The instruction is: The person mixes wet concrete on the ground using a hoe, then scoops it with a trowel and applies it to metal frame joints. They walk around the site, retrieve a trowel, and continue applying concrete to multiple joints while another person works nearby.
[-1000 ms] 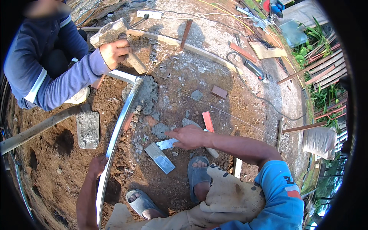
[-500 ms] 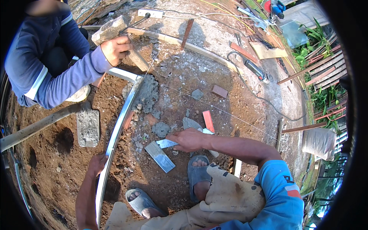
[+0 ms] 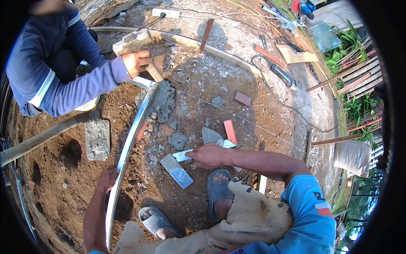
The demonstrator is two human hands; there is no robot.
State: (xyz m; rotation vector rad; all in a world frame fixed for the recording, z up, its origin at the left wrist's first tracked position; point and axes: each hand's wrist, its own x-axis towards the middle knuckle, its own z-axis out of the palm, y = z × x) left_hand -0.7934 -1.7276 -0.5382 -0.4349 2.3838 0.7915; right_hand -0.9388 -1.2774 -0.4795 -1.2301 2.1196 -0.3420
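Observation:
My left hand (image 3: 108, 179) is closed round the near part of a long metal bar (image 3: 129, 142), which runs away to a mortar patch (image 3: 164, 101). My right hand (image 3: 208, 155) is closed on the marked steel blade of a try square (image 3: 176, 170), low over the soil. A grey pointed trowel blade (image 3: 211, 136) lies just beyond that hand, beside a red block (image 3: 230, 131). At the far left a co-worker's hand (image 3: 137, 62) grips a mortar-caked hammer (image 3: 132, 41), its handle end above the bar's far end.
A second long-handled tool with a caked head (image 3: 97, 139) lies at left near holes in the soil. A string (image 3: 249, 122) crosses the ground. Beyond it are a brick piece (image 3: 242, 99), a corded angle grinder (image 3: 281, 75), a wooden stake (image 3: 206, 36) and a power strip (image 3: 166, 15).
The co-worker's hand and hammer have shifted right, and the hammer head is lower on its right side. My right hand has shifted slightly; my left hand stays on the bar.

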